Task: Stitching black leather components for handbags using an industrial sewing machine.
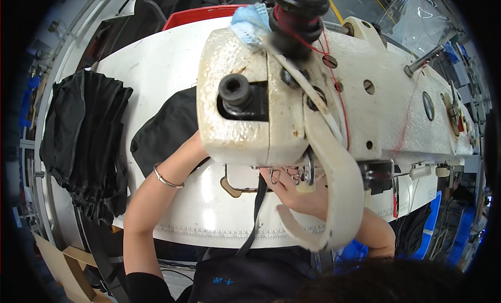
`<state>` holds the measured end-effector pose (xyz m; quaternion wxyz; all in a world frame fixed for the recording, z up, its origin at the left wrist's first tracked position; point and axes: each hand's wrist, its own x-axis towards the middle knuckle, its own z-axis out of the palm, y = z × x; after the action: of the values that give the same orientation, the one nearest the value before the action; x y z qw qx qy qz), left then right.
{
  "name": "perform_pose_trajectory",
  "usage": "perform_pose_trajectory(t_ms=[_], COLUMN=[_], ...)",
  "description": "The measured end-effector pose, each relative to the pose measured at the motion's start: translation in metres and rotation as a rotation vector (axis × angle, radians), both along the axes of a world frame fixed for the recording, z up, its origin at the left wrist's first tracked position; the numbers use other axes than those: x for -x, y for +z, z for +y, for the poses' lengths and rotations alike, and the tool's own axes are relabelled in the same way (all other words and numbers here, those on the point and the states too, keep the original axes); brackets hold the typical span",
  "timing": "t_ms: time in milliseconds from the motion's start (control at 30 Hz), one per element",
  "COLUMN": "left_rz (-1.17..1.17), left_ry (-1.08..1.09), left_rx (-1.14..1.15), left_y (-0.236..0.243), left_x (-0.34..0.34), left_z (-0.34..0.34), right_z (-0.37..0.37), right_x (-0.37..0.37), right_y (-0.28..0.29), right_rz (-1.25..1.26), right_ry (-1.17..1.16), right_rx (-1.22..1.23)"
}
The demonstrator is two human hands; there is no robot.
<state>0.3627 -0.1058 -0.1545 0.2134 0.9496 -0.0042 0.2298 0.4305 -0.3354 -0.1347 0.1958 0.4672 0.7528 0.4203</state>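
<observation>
A large cream sewing machine head (235, 141) fills the middle and hides much of the work under it. My left forearm (141, 204), with a silver bangle (167, 179) at the wrist, reaches behind the head; the left hand's fingers are hidden. Black fabric (164, 128) lies on the table beside that wrist. Below the machine's needle area, my right hand (305, 198) is partly covered by the pale curved guard (339, 183). Its visible fingers are bent and close together, beside the top of a black strap (255, 214) that hangs over the table's front edge. What they grip is hidden.
A stack of folded black pieces (86, 146) sits at the white table's (182, 219) left. Red thread runs from a spool (297, 21) atop the machine, by a blue cloth (250, 24). A red bin (203, 13) stands behind, a cardboard box (68, 266) lower left.
</observation>
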Motion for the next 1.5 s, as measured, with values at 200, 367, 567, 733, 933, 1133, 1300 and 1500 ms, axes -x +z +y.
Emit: perform_pose_trajectory(t_ms=[200,367,567,733,933,1133,1300,1500], left_rz=[0.049,0.348,0.142,0.271,0.367,0.343,0.160,0.217], left_ry=[0.182,0.322,0.316,0.157,0.154,0.192,0.270,-0.090], left_rx=[-0.166,-0.481,0.029,0.141,0.258,0.309,-0.295,0.250], left_y=[0.065,0.067,0.083,0.159,0.185,0.181,0.147,0.088], left_x=[0.098,0.172,0.167,0.160,0.135,0.135,0.110,0.107], left_z=[-0.026,-0.035,-0.024,-0.050,-0.052,-0.018,-0.003,-0.024], right_z=[-0.024,-0.049,-0.045,-0.007,0.066,0.072,0.065,0.058], right_x=[0.038,0.088,0.093,0.085,0.063,0.062,0.067,0.060], right_y=[0.004,0.014,0.025,0.036,0.008,0.005,0.009,0.013], right_rz=[0.861,0.968,1.106,1.215,1.747,1.716,1.510,2.021], right_ry=[0.254,0.369,0.579,0.600,-0.115,-0.026,0.011,-0.198], right_rx=[0.192,0.308,0.216,-0.078,-0.066,-0.184,-0.240,0.036])
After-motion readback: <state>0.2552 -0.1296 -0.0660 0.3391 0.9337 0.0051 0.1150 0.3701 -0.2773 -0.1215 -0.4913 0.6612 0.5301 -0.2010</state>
